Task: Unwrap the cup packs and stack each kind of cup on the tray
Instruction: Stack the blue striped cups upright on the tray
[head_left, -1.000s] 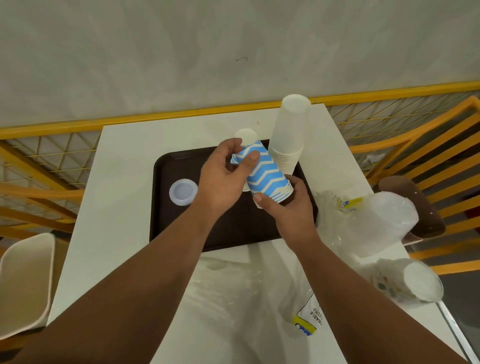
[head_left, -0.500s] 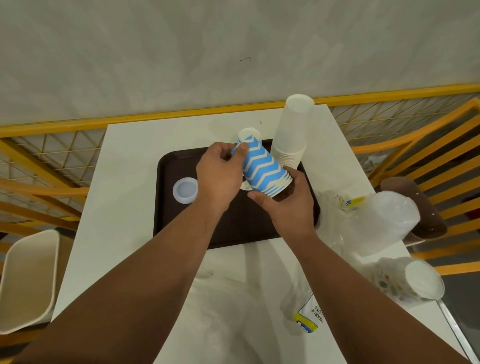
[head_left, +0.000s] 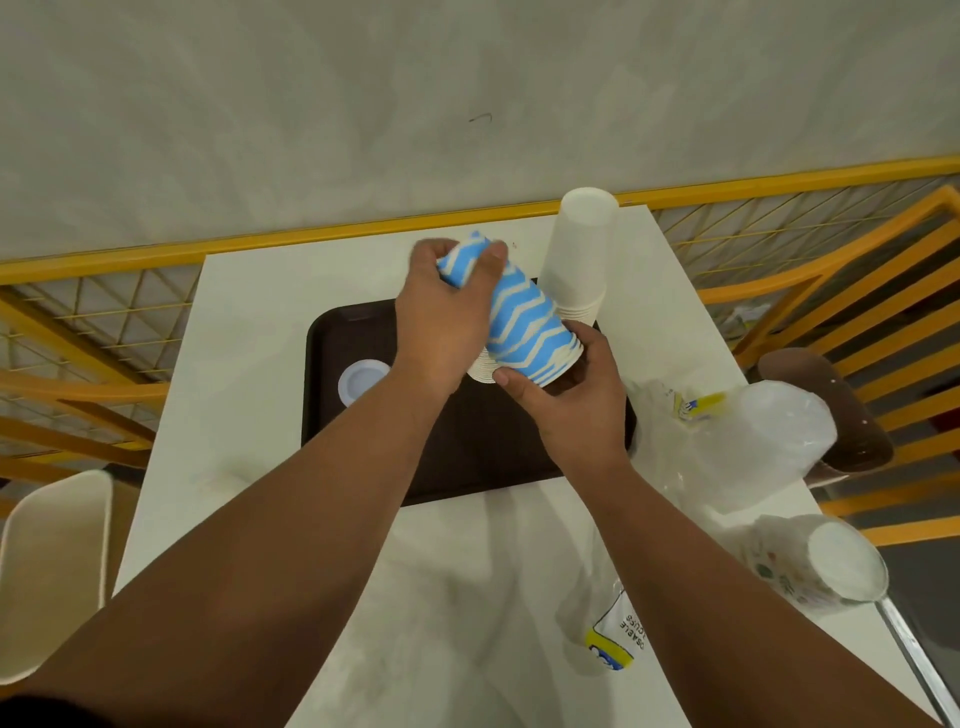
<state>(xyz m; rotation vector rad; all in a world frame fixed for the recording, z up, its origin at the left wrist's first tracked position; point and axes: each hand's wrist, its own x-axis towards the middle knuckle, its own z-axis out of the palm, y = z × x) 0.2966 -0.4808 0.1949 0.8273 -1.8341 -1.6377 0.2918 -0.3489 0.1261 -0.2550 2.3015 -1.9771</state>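
Note:
A stack of blue cups with white zigzags (head_left: 524, 322) is tilted above the dark brown tray (head_left: 332, 415), base up and away from me. My left hand (head_left: 441, 317) grips its upper end. My right hand (head_left: 571, 400) holds its rim end from below. A tall upside-down stack of white cups (head_left: 579, 254) stands at the tray's far right corner. A small white cup stack (head_left: 480, 366) peeks out behind my hands. A small white cup (head_left: 361, 382) sits on the tray's left side.
Empty clear wrappers (head_left: 753, 441) lie on the white table (head_left: 249, 322) to the right. A wrapped pack of dotted cups (head_left: 810, 566) lies at the near right edge. Another wrapper with a label (head_left: 618, 639) lies near me. Yellow railings surround the table; a white chair (head_left: 52, 571) stands left.
Both hands have raised the blue zigzag stack and moved it farther from me, tipping it more upright; my left hand shifted up to its base end.

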